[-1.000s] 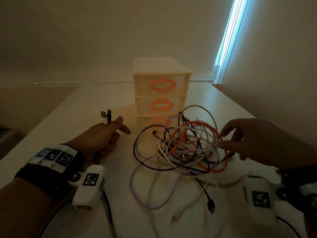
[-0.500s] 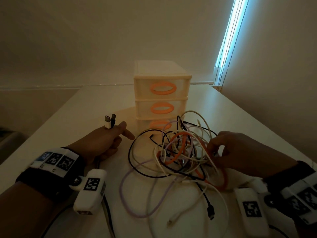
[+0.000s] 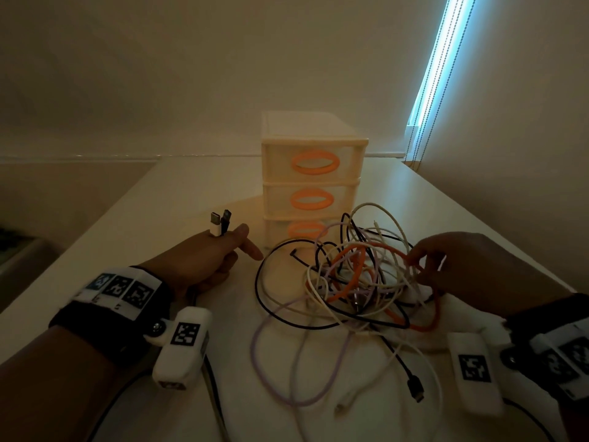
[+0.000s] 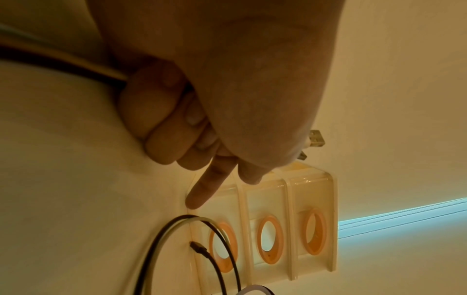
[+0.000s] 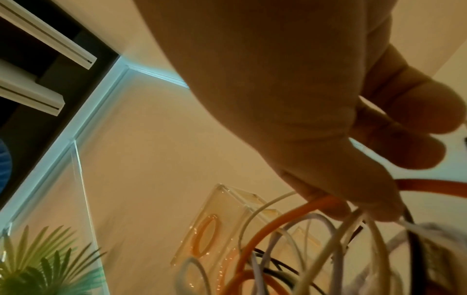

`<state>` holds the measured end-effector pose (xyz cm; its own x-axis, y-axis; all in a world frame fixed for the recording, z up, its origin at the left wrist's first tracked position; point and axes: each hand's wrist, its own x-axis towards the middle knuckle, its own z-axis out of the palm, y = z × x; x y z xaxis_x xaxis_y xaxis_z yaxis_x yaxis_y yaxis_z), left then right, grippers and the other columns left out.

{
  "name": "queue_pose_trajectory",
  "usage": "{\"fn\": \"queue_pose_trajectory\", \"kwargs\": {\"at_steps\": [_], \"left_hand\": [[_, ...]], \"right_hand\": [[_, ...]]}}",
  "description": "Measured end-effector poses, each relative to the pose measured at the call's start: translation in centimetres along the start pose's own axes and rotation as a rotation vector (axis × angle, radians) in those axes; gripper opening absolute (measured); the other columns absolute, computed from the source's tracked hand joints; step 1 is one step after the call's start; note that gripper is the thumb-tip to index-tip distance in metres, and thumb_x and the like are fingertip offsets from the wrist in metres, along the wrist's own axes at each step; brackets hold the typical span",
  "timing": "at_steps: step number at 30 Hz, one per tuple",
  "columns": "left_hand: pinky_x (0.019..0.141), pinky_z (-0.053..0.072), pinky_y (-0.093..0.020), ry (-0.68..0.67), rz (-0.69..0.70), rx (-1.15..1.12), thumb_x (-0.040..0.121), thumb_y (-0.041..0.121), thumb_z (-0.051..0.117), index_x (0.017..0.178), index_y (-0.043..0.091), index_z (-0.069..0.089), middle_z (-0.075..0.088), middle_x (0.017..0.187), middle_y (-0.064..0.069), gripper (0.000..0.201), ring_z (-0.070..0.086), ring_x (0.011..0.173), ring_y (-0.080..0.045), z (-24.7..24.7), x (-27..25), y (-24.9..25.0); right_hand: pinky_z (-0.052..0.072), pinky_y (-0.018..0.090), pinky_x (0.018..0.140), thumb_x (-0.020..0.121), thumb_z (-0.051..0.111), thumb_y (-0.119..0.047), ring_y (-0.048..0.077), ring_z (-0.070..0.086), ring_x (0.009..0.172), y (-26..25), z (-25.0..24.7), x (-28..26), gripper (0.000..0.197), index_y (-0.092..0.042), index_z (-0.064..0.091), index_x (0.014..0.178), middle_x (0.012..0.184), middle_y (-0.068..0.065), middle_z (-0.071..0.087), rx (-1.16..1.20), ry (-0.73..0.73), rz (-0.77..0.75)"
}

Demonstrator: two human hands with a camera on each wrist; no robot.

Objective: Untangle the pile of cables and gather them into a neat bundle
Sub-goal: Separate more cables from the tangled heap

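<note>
I've two plug ends (image 3: 221, 222), one white and one black, gripped in my left hand (image 3: 204, 261). My right hand (image 3: 459, 275) pinches the orange cable (image 3: 353, 272) at the tangled pile (image 3: 353, 282) on the counter (image 3: 191, 186) before the drawer unit (image 3: 310, 173). Most cables remain knotted; I judge bundling barely begun.

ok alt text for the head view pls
A right hand pinches an orange cable in a tangled cable pile on a pale table. The left hand grips two cable plugs beside a three-drawer organiser.
</note>
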<state>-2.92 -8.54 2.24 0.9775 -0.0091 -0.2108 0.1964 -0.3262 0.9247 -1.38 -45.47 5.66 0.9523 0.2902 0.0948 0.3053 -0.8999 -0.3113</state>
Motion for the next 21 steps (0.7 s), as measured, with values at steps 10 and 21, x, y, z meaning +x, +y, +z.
{"fn": "queue_pose_trajectory", "kwargs": {"at_steps": [10,21], "left_hand": [[0.041,0.021,-0.024,0.001,-0.019,0.014,0.104,0.054,0.035,0.109,0.011,0.072,0.029,0.053,0.005,0.057,0.021,0.042,-0.011,0.1,-0.1,0.1],[0.040,0.023,-0.025,-0.003,-0.020,0.014,0.105,0.053,0.033,0.107,0.007,0.072,0.030,0.052,0.005,0.060,0.023,0.042,-0.011,-0.1,-0.4,0.3]], "right_hand": [[0.048,0.009,0.059,0.087,0.066,-0.031,-0.002,0.064,0.075,-7.7,-3.0,-1.8,0.007,-0.036,0.069,0.092,0.080,-0.017,0.066,0.181,0.277,-0.394],[0.028,0.018,0.046,0.095,0.054,-0.031,0.007,0.036,0.048,-13.8,1.0,-0.5,0.042,-0.019,0.036,0.059,0.060,-0.005,0.037,-0.324,-0.052,-0.305]]}}
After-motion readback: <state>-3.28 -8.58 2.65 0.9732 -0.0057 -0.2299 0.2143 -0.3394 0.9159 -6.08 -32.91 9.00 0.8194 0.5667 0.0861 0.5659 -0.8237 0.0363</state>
